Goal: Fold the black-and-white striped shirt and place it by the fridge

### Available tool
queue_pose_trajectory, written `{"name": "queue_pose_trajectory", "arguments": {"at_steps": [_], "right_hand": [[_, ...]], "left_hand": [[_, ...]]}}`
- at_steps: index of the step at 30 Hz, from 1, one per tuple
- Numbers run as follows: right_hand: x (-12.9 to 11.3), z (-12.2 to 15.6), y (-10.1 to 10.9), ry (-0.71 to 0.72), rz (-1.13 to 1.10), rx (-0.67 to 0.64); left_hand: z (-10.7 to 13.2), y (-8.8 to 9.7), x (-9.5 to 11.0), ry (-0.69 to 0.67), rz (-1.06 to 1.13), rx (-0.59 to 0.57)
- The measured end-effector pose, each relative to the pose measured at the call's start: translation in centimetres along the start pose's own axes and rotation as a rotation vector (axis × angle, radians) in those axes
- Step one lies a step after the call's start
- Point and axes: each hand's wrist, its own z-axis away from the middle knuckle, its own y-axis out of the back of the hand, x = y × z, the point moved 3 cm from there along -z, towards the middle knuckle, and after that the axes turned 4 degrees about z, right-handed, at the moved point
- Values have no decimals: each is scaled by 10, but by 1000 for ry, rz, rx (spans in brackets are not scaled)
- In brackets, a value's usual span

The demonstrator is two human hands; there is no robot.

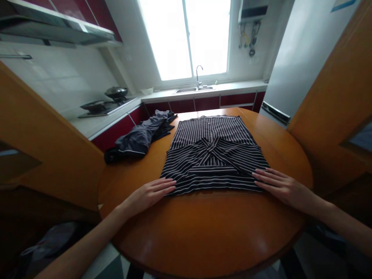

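A black shirt with white stripes [207, 133] lies spread on a round wooden table [203, 232], its collar end folded down toward me over the body. My left hand [152, 190] rests flat at the near left corner of the folded part, fingertips on the cloth. On the near right corner lies my right hand [277, 184], fingers stretched out over the stripes. Neither hand grips the fabric. The folded part has crossing bands near its middle.
Dark grey and black clothes [142, 133] are heaped at the table's left edge. Beyond stand a counter with a sink [194, 90], a stove with pans [95, 106], and a refrigerator [299, 58] at right. Wooden door panels [334, 116] flank the table.
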Motion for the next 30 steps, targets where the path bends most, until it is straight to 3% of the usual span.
{"name": "queue_pose_trajectory", "arguments": {"at_steps": [7, 13, 18, 22, 30], "right_hand": [[7, 5, -2, -68, -182, 32], [7, 11, 0, -170, -335, 36], [0, 16, 11, -252, -399, -13], [-10, 22, 24, -296, -454, -77], [-17, 35, 50, -376, -563, -77]], "left_hand": [[0, -2, -6, 37, 151, 58], [3, 1, 1, 62, 215, 114], [10, 1, 15, 79, 260, 136], [24, 3, 32, 122, 325, 78], [31, 28, 71, 163, 522, 31]]}}
